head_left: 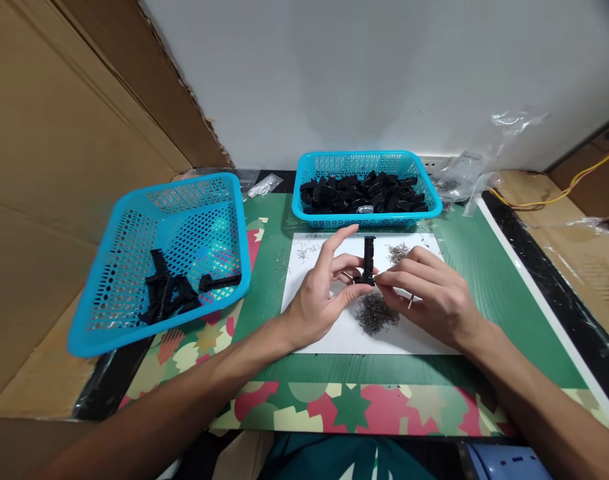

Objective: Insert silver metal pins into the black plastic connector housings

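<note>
My left hand (317, 300) grips the foot of a black plastic part (368, 257), whose long arm stands upright above the white paper (314, 333). Pinched together, the fingertips of my right hand (434, 293) touch the part's lower right end; any small piece between them is too small to make out. A thin light-coloured rod (411, 301) sticks out under the right fingers. Just below the hands lies a pile of small metal pieces (377, 313), and a smaller pile (398, 253) is behind my right hand.
A blue basket (297, 217) full of black parts is at the back. On the left, another blue basket (84, 337) holds several long black parts. Plastic bags (457, 177) lie at the back right. Cardboard (44, 167) walls in the left side.
</note>
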`<action>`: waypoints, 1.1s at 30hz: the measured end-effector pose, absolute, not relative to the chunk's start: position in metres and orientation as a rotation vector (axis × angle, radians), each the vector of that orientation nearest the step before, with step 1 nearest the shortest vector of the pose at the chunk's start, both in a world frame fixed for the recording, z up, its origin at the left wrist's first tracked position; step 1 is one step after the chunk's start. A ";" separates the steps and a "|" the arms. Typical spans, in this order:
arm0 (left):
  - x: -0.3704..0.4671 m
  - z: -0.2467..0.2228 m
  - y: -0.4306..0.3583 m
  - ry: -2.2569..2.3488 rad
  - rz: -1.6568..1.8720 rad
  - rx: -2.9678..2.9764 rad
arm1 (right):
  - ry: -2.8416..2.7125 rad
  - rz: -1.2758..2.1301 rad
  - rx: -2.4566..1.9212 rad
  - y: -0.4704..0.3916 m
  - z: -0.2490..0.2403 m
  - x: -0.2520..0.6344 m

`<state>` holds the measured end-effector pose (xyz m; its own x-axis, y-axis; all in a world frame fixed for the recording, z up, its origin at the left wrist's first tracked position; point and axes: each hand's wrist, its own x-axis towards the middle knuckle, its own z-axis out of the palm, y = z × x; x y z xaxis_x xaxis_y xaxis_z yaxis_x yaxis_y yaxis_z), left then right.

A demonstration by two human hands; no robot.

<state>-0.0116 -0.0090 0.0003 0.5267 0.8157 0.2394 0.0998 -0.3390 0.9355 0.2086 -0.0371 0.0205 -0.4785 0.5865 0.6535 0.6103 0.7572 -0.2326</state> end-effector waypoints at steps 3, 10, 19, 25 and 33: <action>-0.012 0.000 -0.007 0.766 0.922 1.831 | -2.240 -0.035 -0.884 -0.037 0.018 0.212; -0.014 -0.001 -0.008 0.732 0.902 1.987 | -2.322 -0.046 -0.898 -0.038 0.018 0.215; -0.015 -0.002 -0.008 0.735 0.888 2.002 | -2.346 -0.076 -0.863 -0.039 0.022 0.214; -0.014 0.001 -0.009 0.725 0.862 1.835 | -2.287 0.061 -0.867 -0.037 0.016 0.216; -0.012 0.001 -0.010 0.722 0.880 1.691 | -2.214 0.129 -0.839 -0.036 0.017 0.212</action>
<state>-0.0124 -0.0100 0.0007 0.5473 0.8119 0.2034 0.0410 -0.2687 0.9623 0.2123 -0.0362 0.0174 -0.5026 0.6050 0.6175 0.5294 0.7801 -0.3333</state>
